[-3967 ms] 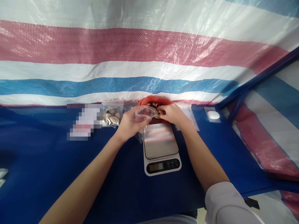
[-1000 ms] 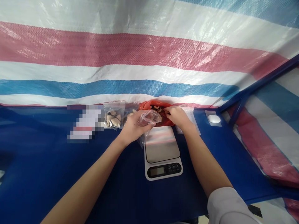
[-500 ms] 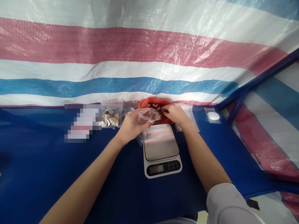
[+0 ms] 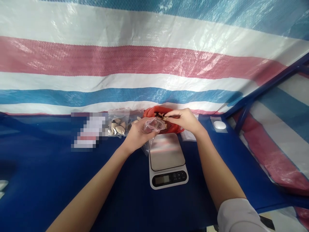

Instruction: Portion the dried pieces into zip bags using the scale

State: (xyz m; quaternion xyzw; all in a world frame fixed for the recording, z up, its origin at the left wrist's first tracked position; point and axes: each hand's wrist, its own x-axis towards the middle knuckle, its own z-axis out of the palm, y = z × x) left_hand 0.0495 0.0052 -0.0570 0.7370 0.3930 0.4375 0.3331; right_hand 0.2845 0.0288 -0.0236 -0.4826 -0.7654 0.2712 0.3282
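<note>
My left hand (image 4: 138,135) is closed on a clear plastic bag (image 4: 154,125), its mouth spread open above the back of the scale. Just behind it sits a red plastic bag (image 4: 151,111), opened wide, with brown and pale dried slices (image 4: 160,115) inside. Over these slices reaches my right hand (image 4: 182,118), thumb and fingers pinched together; whatever lies between the fingertips is too small to make out. In front of both hands stands a white kitchen scale (image 4: 166,158) with a bare steel plate and a dark display.
Left of my hands lie a zip bag of pale pieces (image 4: 118,125), another partly hidden one, and a blurred-out paper (image 4: 90,130). A white oval object (image 4: 219,125) lies on a small clear bag at right. Striped sheeting (image 4: 120,61) rises behind the blue table (image 4: 60,180).
My right hand has shifted up and left over the red bag, its fingertips closer to the clear bag's mouth. My left hand keeps its hold. The whole view has tilted slightly upward.
</note>
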